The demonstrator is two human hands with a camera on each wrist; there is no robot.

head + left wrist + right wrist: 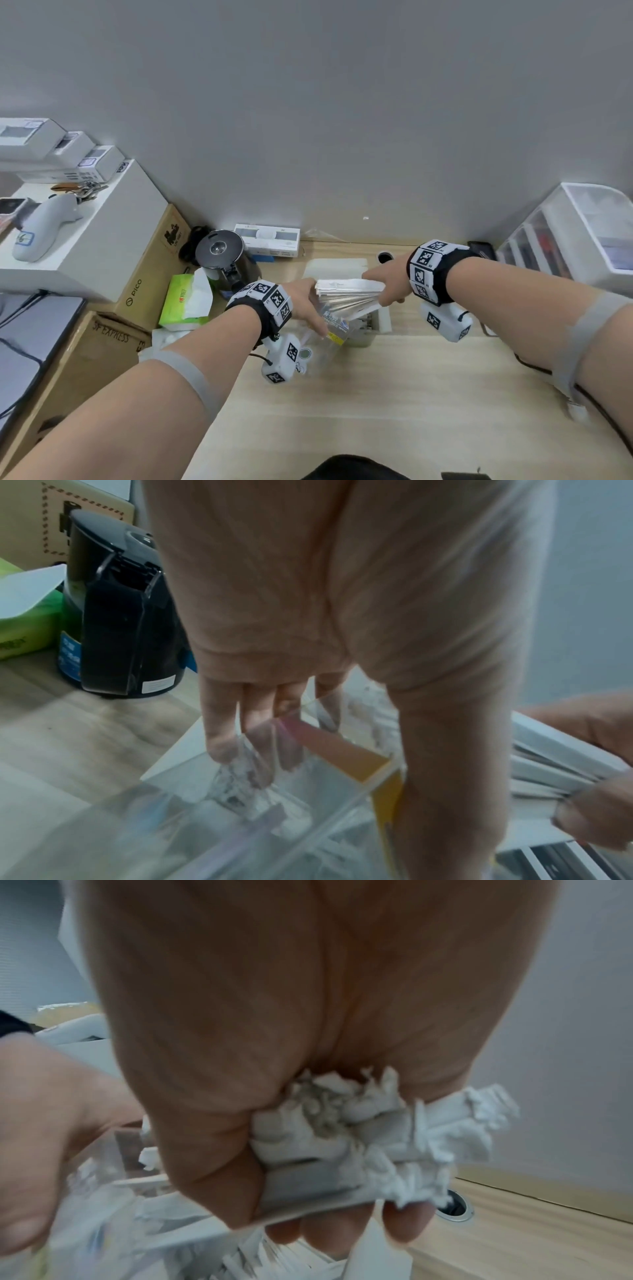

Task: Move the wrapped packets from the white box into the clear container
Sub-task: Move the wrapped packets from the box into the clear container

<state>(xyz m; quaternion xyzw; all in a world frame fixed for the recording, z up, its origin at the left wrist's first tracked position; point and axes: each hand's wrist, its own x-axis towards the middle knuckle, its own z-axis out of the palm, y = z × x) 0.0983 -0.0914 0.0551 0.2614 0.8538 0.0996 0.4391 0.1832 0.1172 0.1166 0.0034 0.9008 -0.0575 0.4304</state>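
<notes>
Packets [346, 293] bunched between right hand [387, 286] thumb and fingers [405, 1222].

Right hand [274, 1042] grips what look like white wrapped packets [359, 1137].

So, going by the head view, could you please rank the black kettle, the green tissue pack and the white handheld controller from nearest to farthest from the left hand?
1. The black kettle, just behind and to the left of the left hand.
2. The green tissue pack, farther left on the desk.
3. The white handheld controller, far left on top of the white box.
</notes>
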